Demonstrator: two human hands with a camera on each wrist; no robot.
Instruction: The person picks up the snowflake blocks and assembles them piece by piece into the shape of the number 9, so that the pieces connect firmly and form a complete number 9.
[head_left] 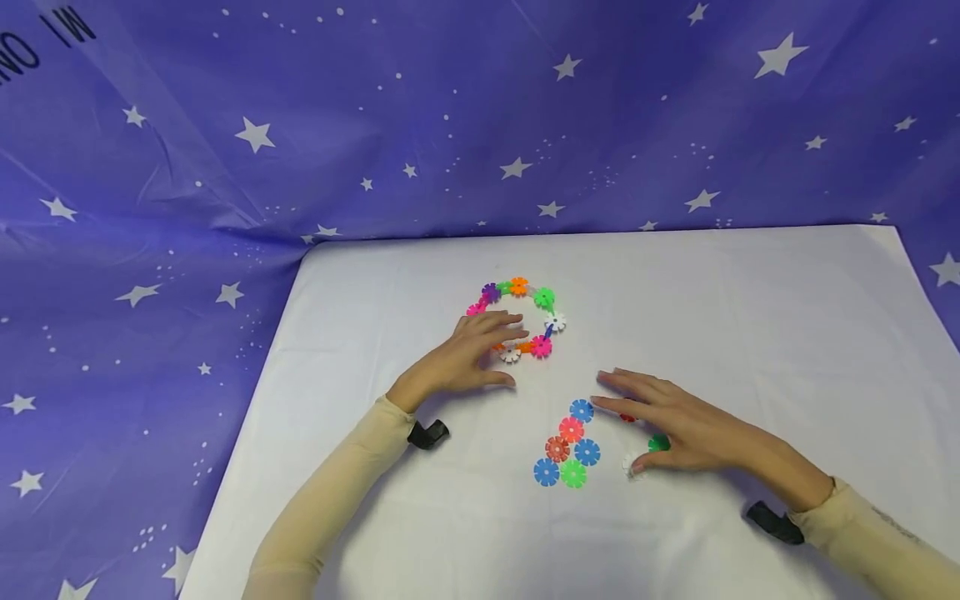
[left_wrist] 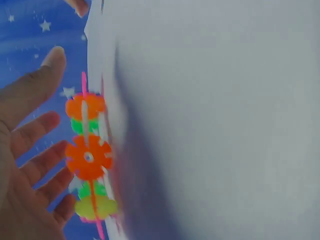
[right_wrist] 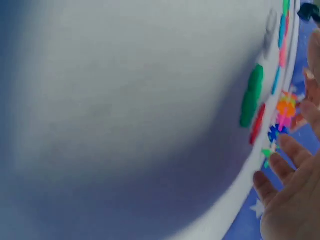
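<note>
A ring of linked, notched plastic snowflake discs (head_left: 542, 347) in many colours lies toward the back of the table. My left hand (head_left: 476, 350) is over the ring's left side, its fingers extended and hiding part of it. In the left wrist view, orange discs (left_wrist: 90, 157) of the ring appear beside the spread fingers. My right hand (head_left: 682, 421) hovers over a few loose discs, fingers apart and holding nothing. Beneath it show a green disc (head_left: 658, 443), a white disc (head_left: 628, 465) and a red disc (head_left: 628, 417), all partly covered.
Between the hands lies a flat group of loose discs, among them a blue disc (head_left: 546, 472), a light green disc (head_left: 573, 474) and a pink disc (head_left: 572, 430). A white cloth (head_left: 787, 317) covers the table. Behind hangs a purple-blue curtain (head_left: 450, 108) with white stars.
</note>
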